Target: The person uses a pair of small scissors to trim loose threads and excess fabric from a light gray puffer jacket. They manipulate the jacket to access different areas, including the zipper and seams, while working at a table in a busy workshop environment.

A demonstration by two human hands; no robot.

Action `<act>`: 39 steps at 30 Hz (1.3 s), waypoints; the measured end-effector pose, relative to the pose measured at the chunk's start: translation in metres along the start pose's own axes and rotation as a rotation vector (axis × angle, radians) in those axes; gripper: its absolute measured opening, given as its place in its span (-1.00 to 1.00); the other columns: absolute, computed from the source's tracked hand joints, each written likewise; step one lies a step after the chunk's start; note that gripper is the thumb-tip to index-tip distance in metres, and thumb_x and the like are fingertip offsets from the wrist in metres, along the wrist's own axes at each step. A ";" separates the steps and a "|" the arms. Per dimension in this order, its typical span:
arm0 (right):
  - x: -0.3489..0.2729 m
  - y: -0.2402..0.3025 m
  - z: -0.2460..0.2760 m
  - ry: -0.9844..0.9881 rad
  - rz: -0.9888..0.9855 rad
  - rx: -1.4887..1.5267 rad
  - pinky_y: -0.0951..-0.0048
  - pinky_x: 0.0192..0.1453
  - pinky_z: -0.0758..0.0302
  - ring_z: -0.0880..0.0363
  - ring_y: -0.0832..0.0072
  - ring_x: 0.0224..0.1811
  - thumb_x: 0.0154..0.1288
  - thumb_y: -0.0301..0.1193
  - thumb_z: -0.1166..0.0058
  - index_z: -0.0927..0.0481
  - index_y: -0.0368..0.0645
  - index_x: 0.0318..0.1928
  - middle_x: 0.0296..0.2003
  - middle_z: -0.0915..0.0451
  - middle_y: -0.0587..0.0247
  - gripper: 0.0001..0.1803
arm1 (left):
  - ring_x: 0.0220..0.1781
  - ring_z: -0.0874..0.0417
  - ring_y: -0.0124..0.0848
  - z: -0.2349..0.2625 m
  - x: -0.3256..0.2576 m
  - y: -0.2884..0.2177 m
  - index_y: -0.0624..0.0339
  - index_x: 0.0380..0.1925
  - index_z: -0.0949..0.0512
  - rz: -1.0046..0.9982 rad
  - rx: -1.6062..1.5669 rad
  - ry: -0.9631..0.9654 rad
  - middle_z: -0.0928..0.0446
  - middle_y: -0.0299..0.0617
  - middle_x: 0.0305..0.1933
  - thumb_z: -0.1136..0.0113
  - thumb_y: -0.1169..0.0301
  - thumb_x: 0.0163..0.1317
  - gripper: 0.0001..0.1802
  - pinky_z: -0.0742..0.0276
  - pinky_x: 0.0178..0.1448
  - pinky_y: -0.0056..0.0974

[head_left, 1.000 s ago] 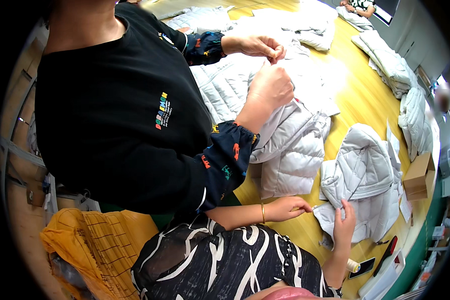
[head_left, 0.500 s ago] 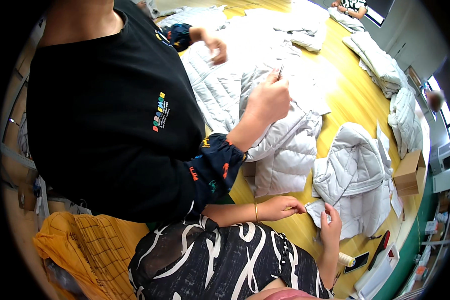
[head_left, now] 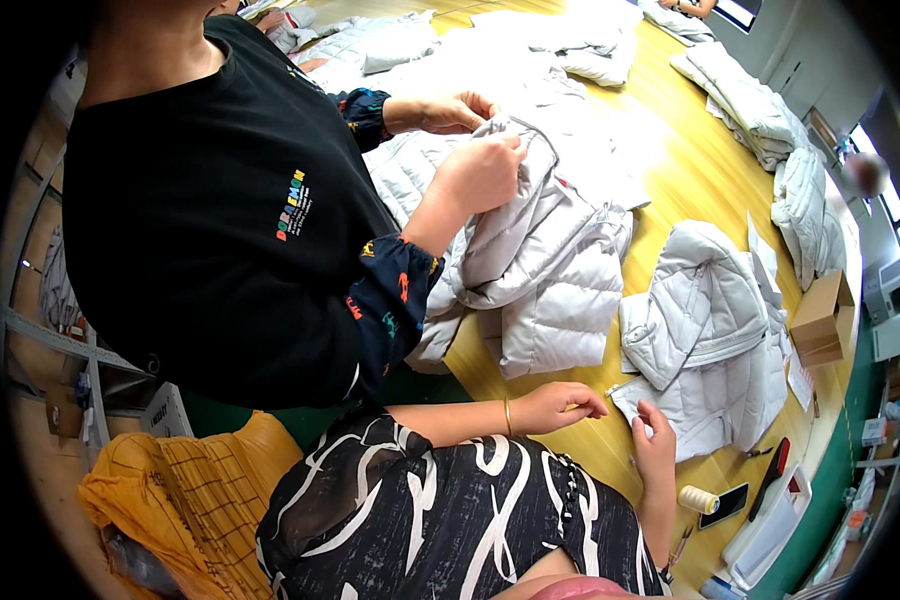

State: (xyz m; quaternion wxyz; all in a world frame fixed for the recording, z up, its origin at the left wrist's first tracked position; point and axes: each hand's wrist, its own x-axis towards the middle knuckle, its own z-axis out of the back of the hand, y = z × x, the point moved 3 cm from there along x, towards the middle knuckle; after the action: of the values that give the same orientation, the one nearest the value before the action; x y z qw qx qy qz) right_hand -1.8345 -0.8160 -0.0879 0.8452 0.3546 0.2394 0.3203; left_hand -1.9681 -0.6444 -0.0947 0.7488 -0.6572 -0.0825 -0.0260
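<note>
My left hand (head_left: 562, 407), with a gold bangle at the wrist, is just left of a light grey padded jacket's (head_left: 705, 350) near-left corner. Its fingers are loosely bent, and I see nothing in them. Below that corner my right hand (head_left: 655, 440) is raised, thumb and fingers apart, with nothing visible between them. The jacket lies folded on the yellow wooden table (head_left: 670, 170). At my left a co-worker in a black top stands, both hands (head_left: 485, 165) gripping the edge of another light grey padded jacket (head_left: 560, 290).
By my right forearm lie a thread cone (head_left: 698, 500), a dark phone (head_left: 723, 505), red-and-black scissors (head_left: 770, 478) and a white tray (head_left: 770, 535). A cardboard box (head_left: 822, 320) stands at the right edge. More padded jackets (head_left: 740, 105) lie farther off. An orange cloth (head_left: 190, 490) is at lower left.
The co-worker's hands have come together and lifted the edge of their jacket; before, they were apart, one with a small thin tool. My hands have hardly moved. The view has shifted slightly.
</note>
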 end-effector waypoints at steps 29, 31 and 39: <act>0.007 0.004 -0.005 0.112 0.029 -0.019 0.41 -0.01 -0.41 -0.52 0.34 -0.11 0.17 -0.49 0.01 -0.46 -0.28 -0.02 -0.12 -0.54 0.07 -0.66 | -0.14 -0.55 -0.35 -0.008 0.000 0.000 0.21 -0.19 -0.49 -0.024 -0.056 -0.011 -0.52 -0.18 -0.21 0.02 0.52 0.19 -0.80 -0.43 -0.02 -0.31; 0.006 0.002 -0.006 0.109 0.034 -0.025 0.45 0.01 -0.41 -0.52 0.40 -0.10 0.18 -0.51 0.02 -0.46 -0.30 -0.02 -0.14 -0.55 0.09 -0.67 | -0.15 -0.55 -0.35 -0.008 0.001 0.001 0.21 -0.19 -0.49 -0.029 -0.060 -0.005 -0.53 -0.18 -0.21 0.02 0.53 0.18 -0.80 -0.44 -0.02 -0.31; 0.006 0.005 -0.007 0.101 0.049 -0.016 0.42 -0.01 -0.41 -0.53 0.33 -0.11 0.17 -0.48 0.01 -0.47 -0.29 -0.03 -0.13 -0.54 0.07 -0.67 | -0.16 -0.56 -0.35 -0.006 0.002 0.001 0.22 -0.20 -0.50 -0.034 -0.068 0.003 -0.53 -0.17 -0.22 0.02 0.54 0.18 -0.81 -0.45 -0.03 -0.32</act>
State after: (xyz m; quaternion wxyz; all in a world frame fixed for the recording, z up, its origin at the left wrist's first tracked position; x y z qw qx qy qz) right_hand -1.8368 -0.8052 -0.0898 0.8268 0.3368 0.2706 0.3601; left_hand -1.9657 -0.6497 -0.0956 0.7256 -0.6807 -0.0913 -0.0425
